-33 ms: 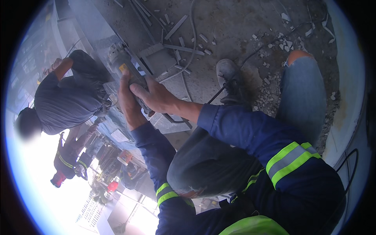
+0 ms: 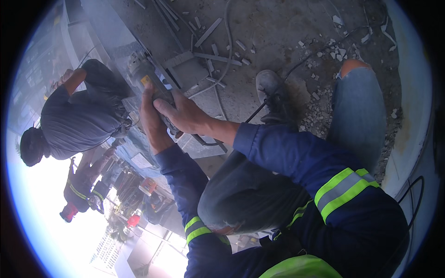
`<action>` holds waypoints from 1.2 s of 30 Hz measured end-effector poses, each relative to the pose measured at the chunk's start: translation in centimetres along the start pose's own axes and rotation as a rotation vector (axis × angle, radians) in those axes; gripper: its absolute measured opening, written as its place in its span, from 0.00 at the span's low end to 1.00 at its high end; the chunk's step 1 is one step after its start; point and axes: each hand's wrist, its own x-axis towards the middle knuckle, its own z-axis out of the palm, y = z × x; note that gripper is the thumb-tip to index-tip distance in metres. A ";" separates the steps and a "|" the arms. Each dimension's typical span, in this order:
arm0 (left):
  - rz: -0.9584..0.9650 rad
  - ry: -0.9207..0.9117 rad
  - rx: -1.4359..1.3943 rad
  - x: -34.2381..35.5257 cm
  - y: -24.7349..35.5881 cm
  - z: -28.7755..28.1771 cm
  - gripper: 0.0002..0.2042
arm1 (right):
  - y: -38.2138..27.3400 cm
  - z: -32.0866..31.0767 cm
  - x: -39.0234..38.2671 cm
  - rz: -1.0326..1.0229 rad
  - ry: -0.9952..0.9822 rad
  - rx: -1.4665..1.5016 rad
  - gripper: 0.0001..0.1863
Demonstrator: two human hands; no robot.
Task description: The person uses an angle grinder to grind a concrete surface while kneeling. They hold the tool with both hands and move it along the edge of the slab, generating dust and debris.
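Both of my hands are wrapped round a dusty angle grinder (image 2: 160, 86) with a yellow patch near its head. My left hand (image 2: 149, 109) grips it from the left side. Across its rear body lies my right hand (image 2: 183, 111), fingers closed on the casing. The grinder's head meets the edge of a pale, dust-covered slab (image 2: 109, 34); its disc is hidden. From the rear end of the tool a dark power cord (image 2: 208, 143) runs out to the right. Pale dust coats my fingers.
A person in a dark shirt (image 2: 83, 116) crouches close at the left; another person (image 2: 76, 199) is farther back. Thin cut strips (image 2: 208, 32) and broken chips (image 2: 340, 53) litter the floor. Loose cables (image 2: 228, 41) cross it, and a pale wall (image 2: 410, 106) borders the right.
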 end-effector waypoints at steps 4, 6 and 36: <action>0.065 -0.014 -0.012 0.4 0.0 0.1 0.29 | 0.0 -0.1 1.0 0.004 -0.009 0.006 0.48; 0.028 -0.009 0.011 1.3 0.3 0.2 0.29 | -0.3 -0.2 1.7 0.041 -0.018 -0.024 0.53; 0.035 0.013 0.073 -0.8 0.4 0.9 0.29 | -0.8 -1.2 -0.8 0.049 -0.071 0.047 0.50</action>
